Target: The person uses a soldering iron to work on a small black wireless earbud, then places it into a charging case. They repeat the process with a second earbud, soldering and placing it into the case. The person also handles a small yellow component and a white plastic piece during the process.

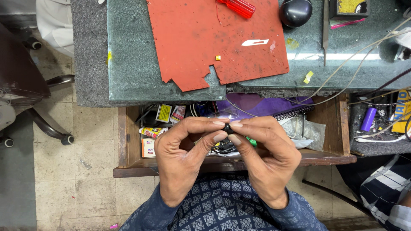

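My left hand (184, 149) and my right hand (265, 152) meet over an open wooden drawer (124, 141). Between the fingertips of both hands I pinch a small black part (228, 128). A green bit (251, 141) shows just under my right fingers; I cannot tell whether it belongs to the part. Both sleeves are dark blue with a pattern.
The drawer holds small boxes (148, 147), wires, a plastic bag (306, 128) and a purple spiral notebook (261, 105). On the grey worktop lie a red mat (201, 42), a red-handled screwdriver (236, 6), a white blade (255, 42), a black round object (295, 11) and cables. A chair base (47, 124) stands left; another person's striped sleeve (387, 194) is lower right.
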{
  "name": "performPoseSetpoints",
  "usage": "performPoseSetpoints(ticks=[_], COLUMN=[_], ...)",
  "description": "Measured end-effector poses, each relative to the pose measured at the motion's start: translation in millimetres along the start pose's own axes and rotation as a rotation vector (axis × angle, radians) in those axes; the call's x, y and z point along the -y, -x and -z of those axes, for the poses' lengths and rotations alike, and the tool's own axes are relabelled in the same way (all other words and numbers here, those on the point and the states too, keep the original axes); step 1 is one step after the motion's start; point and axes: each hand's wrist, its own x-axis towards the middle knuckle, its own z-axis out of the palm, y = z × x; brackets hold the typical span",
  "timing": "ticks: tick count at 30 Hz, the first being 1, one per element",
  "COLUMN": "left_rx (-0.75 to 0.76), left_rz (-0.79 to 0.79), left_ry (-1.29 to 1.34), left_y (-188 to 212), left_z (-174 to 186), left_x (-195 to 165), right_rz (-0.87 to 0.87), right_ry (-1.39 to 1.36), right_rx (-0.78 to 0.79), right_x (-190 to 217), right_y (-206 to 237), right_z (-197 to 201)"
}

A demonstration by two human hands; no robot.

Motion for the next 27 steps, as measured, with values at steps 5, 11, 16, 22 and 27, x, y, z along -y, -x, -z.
performPoseSetpoints(ticks=[5,11,16,22,27], left_rx=[0.003,-0.017,-0.02,0.009,0.071], left_rz=[-0.045,-0.036,-0.027,-0.054,-0.079], left_ry=[-0.157,-0.253,-0.172,-0.167,-0.16], left_y=[0.5,0.2,2.8,3.0,1.3], left_z=[0.5,-1.5,-5.7,-6.4,-4.7], left_x=[-3.9,-6.8,-3.8,-3.5,-7.5], right_rz=[0.077,0.219,0.261,0.298,0.421], right_ry=[0.079,0.121,0.153,0.183,0.263], right_rx=[-0.025,-0.033,-0.032,-0.057,-0.079], right_x=[1.0,-2.9,-5.1,-3.1,-2.5], right_y=[-1.6,-3.8,-5.8,-3.6,-5.1], right_z=[1.3,2.9,7.6,6.1,5.0])
